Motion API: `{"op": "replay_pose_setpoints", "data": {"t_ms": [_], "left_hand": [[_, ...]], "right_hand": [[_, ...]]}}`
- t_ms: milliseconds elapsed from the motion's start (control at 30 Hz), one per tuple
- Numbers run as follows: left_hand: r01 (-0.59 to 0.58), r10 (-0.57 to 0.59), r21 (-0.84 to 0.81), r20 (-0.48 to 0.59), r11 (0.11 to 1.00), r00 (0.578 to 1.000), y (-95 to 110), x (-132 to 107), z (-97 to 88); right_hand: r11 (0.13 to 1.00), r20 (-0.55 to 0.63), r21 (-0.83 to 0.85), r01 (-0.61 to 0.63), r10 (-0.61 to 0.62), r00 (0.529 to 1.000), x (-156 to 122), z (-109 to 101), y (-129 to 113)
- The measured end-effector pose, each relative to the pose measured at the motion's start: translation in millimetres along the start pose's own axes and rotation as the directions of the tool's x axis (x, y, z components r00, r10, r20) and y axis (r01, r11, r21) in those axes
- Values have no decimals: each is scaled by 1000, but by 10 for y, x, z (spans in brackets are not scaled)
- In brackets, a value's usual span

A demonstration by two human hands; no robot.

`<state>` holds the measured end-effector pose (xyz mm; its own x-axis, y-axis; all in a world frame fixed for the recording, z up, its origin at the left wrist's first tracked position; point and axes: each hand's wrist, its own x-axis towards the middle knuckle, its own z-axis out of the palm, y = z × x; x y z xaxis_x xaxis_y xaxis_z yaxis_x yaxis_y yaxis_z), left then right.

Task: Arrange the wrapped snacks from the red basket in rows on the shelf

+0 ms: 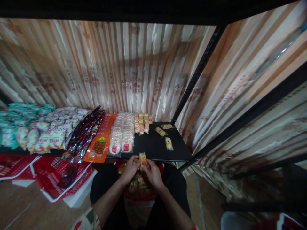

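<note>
Both my hands meet at the front edge of a black shelf (155,147). My left hand (130,169) and my right hand (151,172) are closed together on one small yellow snack packet (142,158), held upright between the fingertips. Below my hands, on my lap, lies a clear bag of similar snack packets (137,187). On the shelf just beyond, yellow packets (142,123) stand in short rows, and three loose ones (165,134) lie to their right.
Left along the shelf lie round white cakes in packets (122,134), an orange packet (100,143), dark red-black wrappers (85,134) and white and teal snack bags (40,131). Red baskets (59,179) sit on the floor at left. Striped curtain and black frame bars surround the shelf.
</note>
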<state>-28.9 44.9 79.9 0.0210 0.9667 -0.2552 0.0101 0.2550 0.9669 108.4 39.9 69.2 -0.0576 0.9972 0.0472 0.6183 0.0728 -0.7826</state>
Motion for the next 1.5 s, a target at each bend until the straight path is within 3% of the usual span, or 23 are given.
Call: {"op": "replay_pose_setpoints", "data": {"t_ms": [133,333,667,1100,1500], "left_hand": [[-83,85,67,-32,994,996,121,-11,24],[-92,105,150,-84,984,991,319,-34,61],[-139,170,182,-167,973,971,221,213,191],[-110,196,321,-251,941,948,271,415,274],[-22,80,229,-249,973,965,359,666,351]], "right_hand": [[997,-44,70,-16,19,999,95,4,-3],[981,-51,186,-45,55,997,210,-26,-66],[906,-74,414,-87,128,989,524,44,87],[926,-126,367,-92,148,981,883,134,24],[957,-185,288,-32,88,979,1200,206,-50]]}}
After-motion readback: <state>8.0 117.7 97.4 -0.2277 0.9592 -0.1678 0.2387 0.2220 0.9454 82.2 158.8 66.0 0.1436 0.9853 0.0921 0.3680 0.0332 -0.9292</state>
